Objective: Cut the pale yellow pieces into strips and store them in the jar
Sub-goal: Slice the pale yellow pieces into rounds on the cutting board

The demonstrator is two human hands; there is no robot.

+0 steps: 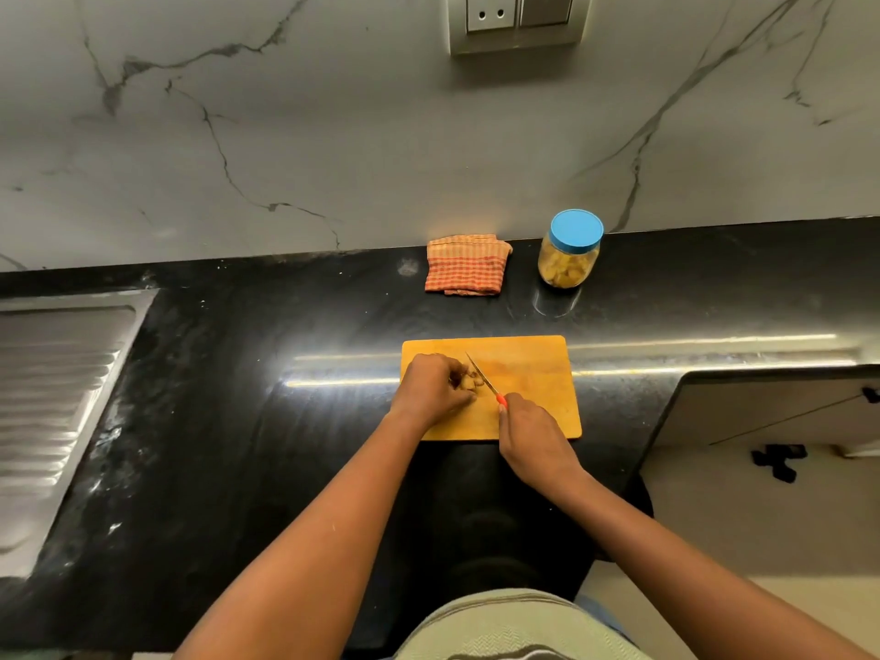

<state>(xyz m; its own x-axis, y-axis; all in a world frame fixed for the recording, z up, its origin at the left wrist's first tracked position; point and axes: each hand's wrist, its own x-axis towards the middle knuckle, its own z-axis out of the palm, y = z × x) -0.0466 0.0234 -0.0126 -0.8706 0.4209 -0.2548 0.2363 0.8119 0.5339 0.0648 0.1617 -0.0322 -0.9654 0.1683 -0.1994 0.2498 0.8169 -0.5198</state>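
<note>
On orange wooden cutting board (533,373), pale yellow pieces (469,383) being pinned by left grip (435,385), fingers curled over them, for steadiness. Thin red-handled knife (481,373) being held in right grip (528,435), blade slanted at pieces for slicing. Blue-lidded clear jar (569,259) being left closed, well behind board.

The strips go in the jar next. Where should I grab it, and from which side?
Wrap a hand round the jar, on its clear body just below the blue lid, coming from the front or right. It stands upright with the lid on; the wall is close behind it and the cloth lies to its left, so those sides look freest.
</note>
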